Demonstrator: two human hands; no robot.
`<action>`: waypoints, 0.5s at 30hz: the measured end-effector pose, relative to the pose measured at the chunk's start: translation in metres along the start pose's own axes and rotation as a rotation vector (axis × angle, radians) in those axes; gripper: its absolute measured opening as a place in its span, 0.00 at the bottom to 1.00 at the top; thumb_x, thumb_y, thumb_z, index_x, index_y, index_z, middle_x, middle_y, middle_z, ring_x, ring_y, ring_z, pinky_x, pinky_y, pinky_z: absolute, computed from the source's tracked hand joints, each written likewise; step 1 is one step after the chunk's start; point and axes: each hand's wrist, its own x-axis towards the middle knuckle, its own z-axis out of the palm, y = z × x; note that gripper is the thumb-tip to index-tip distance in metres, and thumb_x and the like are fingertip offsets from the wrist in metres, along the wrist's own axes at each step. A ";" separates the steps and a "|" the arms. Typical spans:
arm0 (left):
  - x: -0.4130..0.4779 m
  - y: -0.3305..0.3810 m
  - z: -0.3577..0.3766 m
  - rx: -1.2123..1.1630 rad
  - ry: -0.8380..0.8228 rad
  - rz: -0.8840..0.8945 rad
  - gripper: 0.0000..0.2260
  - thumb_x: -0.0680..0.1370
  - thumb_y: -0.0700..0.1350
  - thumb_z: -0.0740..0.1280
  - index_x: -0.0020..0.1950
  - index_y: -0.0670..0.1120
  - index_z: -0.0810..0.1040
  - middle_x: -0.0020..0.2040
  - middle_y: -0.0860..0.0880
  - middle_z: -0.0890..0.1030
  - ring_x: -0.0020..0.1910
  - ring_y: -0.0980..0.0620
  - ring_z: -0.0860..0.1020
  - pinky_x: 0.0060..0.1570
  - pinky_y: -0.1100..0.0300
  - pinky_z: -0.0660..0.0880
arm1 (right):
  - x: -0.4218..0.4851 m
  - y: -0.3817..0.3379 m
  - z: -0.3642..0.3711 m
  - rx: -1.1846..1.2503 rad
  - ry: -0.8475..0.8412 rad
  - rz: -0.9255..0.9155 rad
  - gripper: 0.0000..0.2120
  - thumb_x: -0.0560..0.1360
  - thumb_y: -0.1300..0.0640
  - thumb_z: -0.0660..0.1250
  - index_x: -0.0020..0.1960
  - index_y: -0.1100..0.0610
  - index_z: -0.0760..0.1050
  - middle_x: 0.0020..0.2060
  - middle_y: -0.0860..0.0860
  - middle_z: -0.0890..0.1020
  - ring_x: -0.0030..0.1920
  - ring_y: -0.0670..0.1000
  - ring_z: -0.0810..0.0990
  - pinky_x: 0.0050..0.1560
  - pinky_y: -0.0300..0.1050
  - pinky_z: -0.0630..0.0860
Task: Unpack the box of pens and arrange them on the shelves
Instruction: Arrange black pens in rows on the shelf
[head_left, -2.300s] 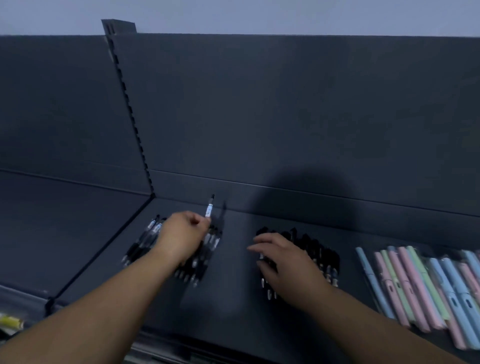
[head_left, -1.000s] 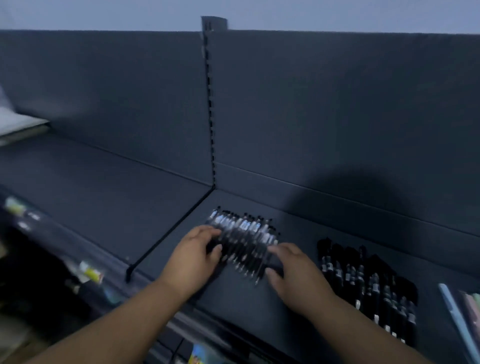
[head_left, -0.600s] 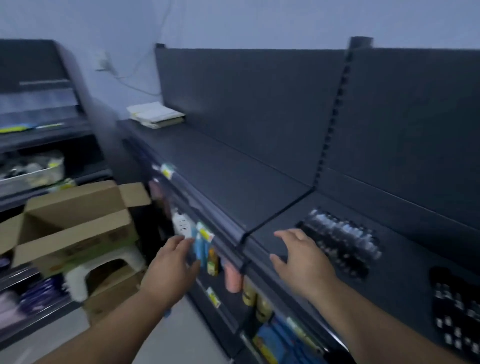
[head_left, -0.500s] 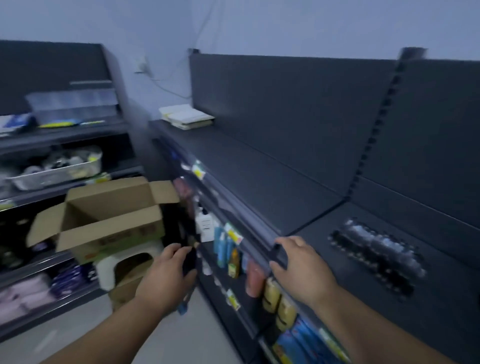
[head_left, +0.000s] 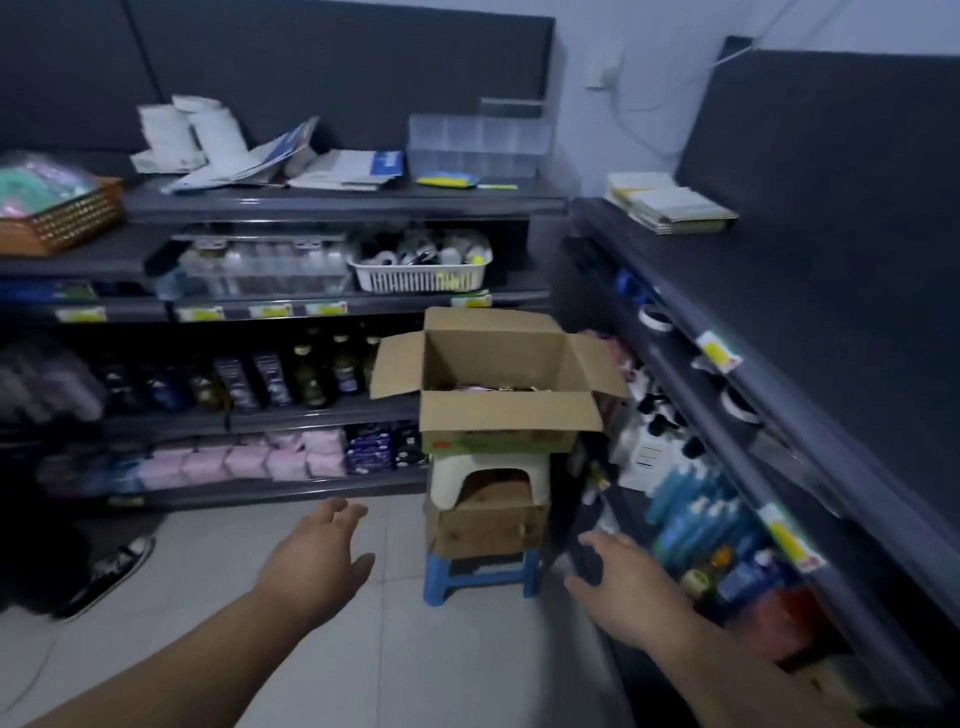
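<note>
**HEAD VIEW.** Step (judged): reach to the cardboard box (head_left: 511, 415) for the next lot of pens.

**Hands, qty 2**
- L hand (head_left: 322, 558): empty, fingers spread wide. Low and left of box, well apart from it.
- R hand (head_left: 621, 590): low and right of box, against a dark object. Can't tell if it grips it.

**Box, qty 1**
- Flaps x4, all folded out.
- Only a thin strip of contents shows deep inside. No indiv. pens made out, so pen count n/a.

**Under box**
- White stool (head_left: 488, 475) x1, then brown carton (head_left: 485, 522) x1, then blue stool (head_left: 480, 571) x1.
- Stack looks top-heavy.

**Right of box**
- Dark shelf (head_left: 779, 322) x1, prob. the destination.
- Booklet stack (head_left: 670, 205) x1, above and right of box.

**Behind box, to its left**
- White basket (head_left: 421, 275) x1
- Clear organiser (head_left: 478, 145) x1
- Orange basket (head_left: 57, 218) x1

**Handling note**
- Go in from above, not across the near flap.
- Steady a wall w/ one hand and lift w/ the other.
- No sideways tug.
- Take a bundle w/ tips all one way to save sorting later.
</note>
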 end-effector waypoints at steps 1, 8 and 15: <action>0.007 -0.007 0.000 -0.002 -0.006 -0.013 0.26 0.77 0.55 0.63 0.74 0.52 0.62 0.73 0.53 0.62 0.68 0.52 0.68 0.64 0.59 0.69 | 0.011 -0.008 0.000 -0.010 -0.006 -0.009 0.28 0.78 0.43 0.62 0.75 0.47 0.60 0.72 0.47 0.65 0.69 0.50 0.68 0.65 0.46 0.70; 0.089 -0.007 0.000 -0.041 0.004 -0.054 0.25 0.77 0.54 0.64 0.73 0.52 0.64 0.72 0.53 0.64 0.67 0.52 0.68 0.64 0.59 0.69 | 0.111 -0.041 -0.027 0.042 0.078 -0.121 0.26 0.77 0.45 0.64 0.73 0.49 0.64 0.65 0.48 0.71 0.62 0.48 0.72 0.60 0.43 0.72; 0.228 0.050 -0.013 -0.090 0.107 -0.061 0.22 0.76 0.51 0.66 0.70 0.50 0.69 0.68 0.52 0.69 0.63 0.51 0.71 0.59 0.59 0.71 | 0.266 -0.045 -0.091 0.109 0.152 -0.205 0.23 0.74 0.49 0.66 0.69 0.46 0.69 0.64 0.48 0.73 0.59 0.52 0.76 0.58 0.45 0.74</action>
